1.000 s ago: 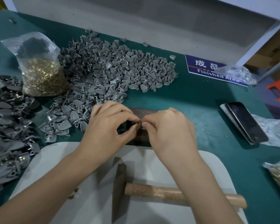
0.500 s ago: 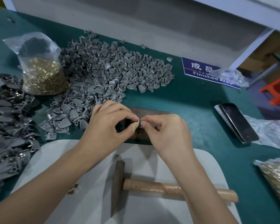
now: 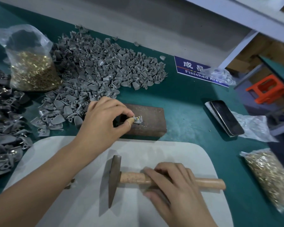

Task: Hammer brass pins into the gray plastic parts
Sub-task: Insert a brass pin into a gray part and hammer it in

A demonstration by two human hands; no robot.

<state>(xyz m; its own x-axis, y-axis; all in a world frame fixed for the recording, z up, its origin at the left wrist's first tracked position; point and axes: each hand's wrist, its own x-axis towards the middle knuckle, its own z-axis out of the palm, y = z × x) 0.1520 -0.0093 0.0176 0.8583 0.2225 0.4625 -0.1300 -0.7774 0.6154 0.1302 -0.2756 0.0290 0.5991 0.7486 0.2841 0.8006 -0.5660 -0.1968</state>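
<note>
A person's left hand (image 3: 103, 122) pinches a gray plastic part (image 3: 137, 120) on a steel block (image 3: 147, 123), brass pin (image 3: 138, 118) seated but unstruck; nearer, the right hand (image 3: 172, 182) closes around the hammer (image 3: 133, 177); beyond the left hand, a large unpinned pile (image 3: 105, 69) remains.

1. The green bench (image 3: 184, 95) carries a dark metal block (image 3: 147, 122) under the left hand's fingertips (image 3: 130, 114).
2. A heap of gray plastic parts (image 3: 95, 69) lies beyond those fingers.
3. A white board (image 3: 154, 148) lies below the fingers of the right hand (image 3: 170, 182).
4. A phone (image 3: 225, 117) lies well right of them.
</note>
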